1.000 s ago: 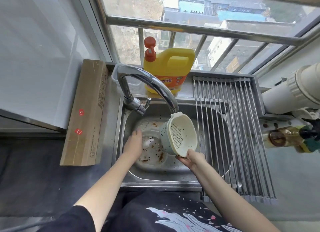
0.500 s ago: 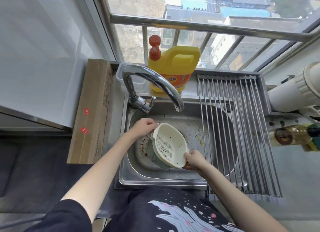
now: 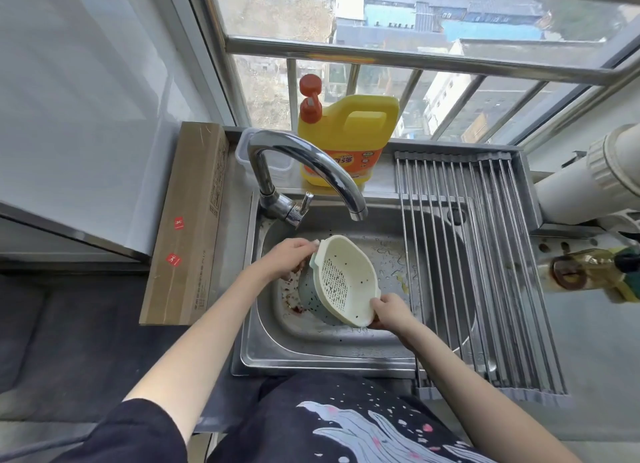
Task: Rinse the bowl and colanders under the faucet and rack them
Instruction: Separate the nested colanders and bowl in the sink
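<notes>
Both hands grip the cream perforated plastic colander (image 3: 341, 281), nested in a pale green one: left hand (image 3: 289, 258) closed on the far rim, right hand (image 3: 389, 312) pinching the near rim. It is tilted open-side up between them, just short of the curved chrome faucet (image 3: 311, 166), likely to catch water.

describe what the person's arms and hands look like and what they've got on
Both hands, left hand and right hand, are bare: no gloves, rings or watch visible. The forearms are uncovered. A short dark sleeve shows at the left upper arm. The dark top carries a pale wave print with small pink and white flecks.

daylit barred window (image 3: 398, 57) over rooftops, pale wall (image 3: 79, 92) at left
</notes>
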A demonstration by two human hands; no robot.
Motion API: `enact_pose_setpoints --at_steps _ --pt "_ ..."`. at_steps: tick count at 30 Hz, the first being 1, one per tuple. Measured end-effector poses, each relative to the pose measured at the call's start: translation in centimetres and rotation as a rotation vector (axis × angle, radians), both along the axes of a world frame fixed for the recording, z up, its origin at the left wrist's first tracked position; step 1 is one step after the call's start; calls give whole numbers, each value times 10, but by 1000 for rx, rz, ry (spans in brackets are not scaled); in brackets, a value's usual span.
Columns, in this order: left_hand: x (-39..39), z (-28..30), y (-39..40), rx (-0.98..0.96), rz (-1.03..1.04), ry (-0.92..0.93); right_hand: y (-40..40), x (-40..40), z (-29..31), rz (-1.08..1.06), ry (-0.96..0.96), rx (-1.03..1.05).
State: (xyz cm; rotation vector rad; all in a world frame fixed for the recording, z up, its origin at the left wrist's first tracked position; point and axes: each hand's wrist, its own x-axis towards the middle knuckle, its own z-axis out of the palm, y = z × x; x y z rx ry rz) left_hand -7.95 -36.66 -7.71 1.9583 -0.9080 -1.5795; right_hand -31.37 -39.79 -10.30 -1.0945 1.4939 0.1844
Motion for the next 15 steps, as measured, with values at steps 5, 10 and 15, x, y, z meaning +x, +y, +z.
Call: enact_pose_setpoints --at_steps 5,10,15 --pt "-2 4 1 -28 -16 -8 1 -1 -2 -15 -24 21" --pt "-2 5 4 -21 -61 -94 4 3 -2 128 77 -22" --pt "6 10 3 -61 -105 -182 -4 4 3 418 231 -227"
